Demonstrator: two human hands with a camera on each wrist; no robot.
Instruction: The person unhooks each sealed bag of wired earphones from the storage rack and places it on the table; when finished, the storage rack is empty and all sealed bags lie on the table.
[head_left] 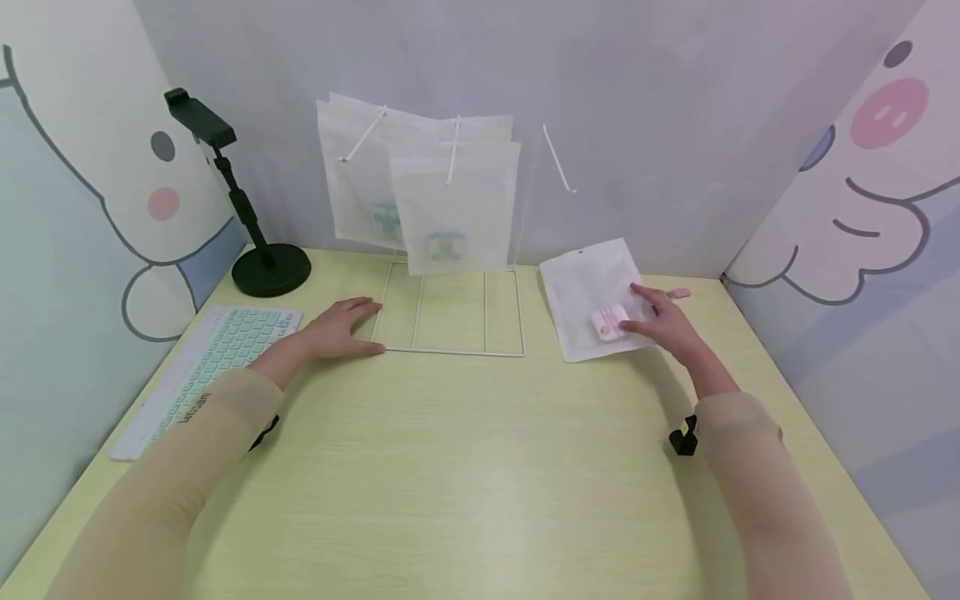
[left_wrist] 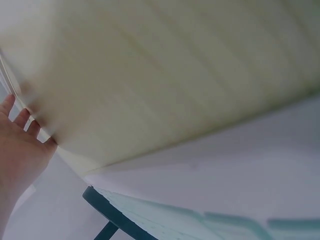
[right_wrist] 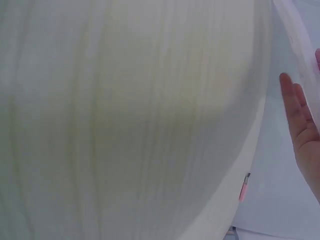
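Clock positions are read from the middle of the pale yellow wood-grain table (head_left: 480, 467). Nearest, between nine and ten o'clock, lies a white keyboard with mint-green keys (head_left: 217, 367). At ten o'clock my left hand (head_left: 337, 329) grips nothing; its fingers and thumb stand apart at the near-left edge of a white wire rack base (head_left: 450, 352), which lies at twelve. At two o'clock my right hand (head_left: 660, 325) holds, between thumb and fingers, the right edge of a flat white pouch (head_left: 577, 292) showing a small pink-and-white item (head_left: 609, 322). Farther off, above twelve, at least two translucent white pouches with teal contents (head_left: 457, 200) hang beneath slender white hooks; the rightmost hook (head_left: 556, 158), toward one o'clock, is bare. I judge the hanging partly complete: those pouches are up, mine not yet. Toward ten o'clock stands a black round-based device stand (head_left: 272, 271).
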